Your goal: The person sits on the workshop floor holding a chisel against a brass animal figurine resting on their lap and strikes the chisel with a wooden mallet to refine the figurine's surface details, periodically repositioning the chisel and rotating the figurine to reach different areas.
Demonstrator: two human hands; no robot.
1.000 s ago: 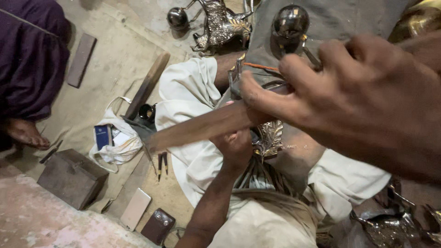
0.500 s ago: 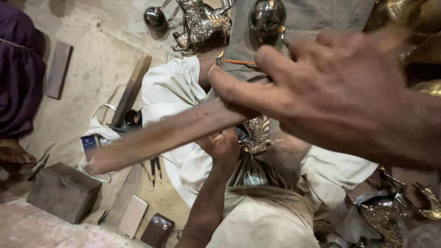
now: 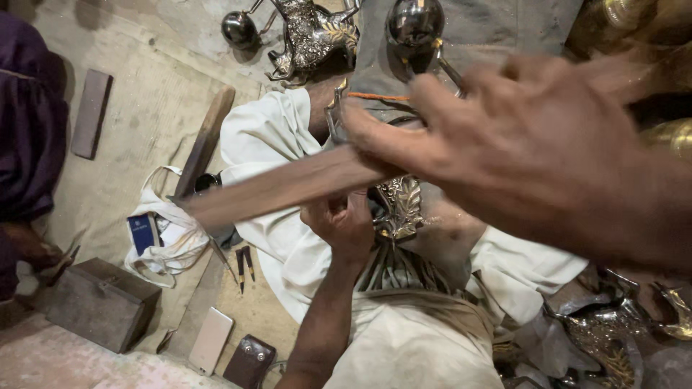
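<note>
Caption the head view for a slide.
Right hand swings a wooden stick while left hand steadies embossed metalwork.

**Packages and screens on the workshop floor**

A small dark-blue rectangular carton with a pale panel on its face (image 3: pixel 143 233) lies at the left, tucked against a crumpled white plastic carrier bag with looped handles (image 3: pixel 173 245). The bag sits on the dusty floor beside a long wooden plank.

Lower down, near the bottom edge, a slim pale-pink rectangular phone-like slab (image 3: pixel 210 340) lies flat, its face blank; whether it shows a screen or a back cover cannot be told. Just to its right rests a small dark-brown leather pouch with two metal studs (image 3: pixel 249 362).

No signs or lit screens are visible.
</note>
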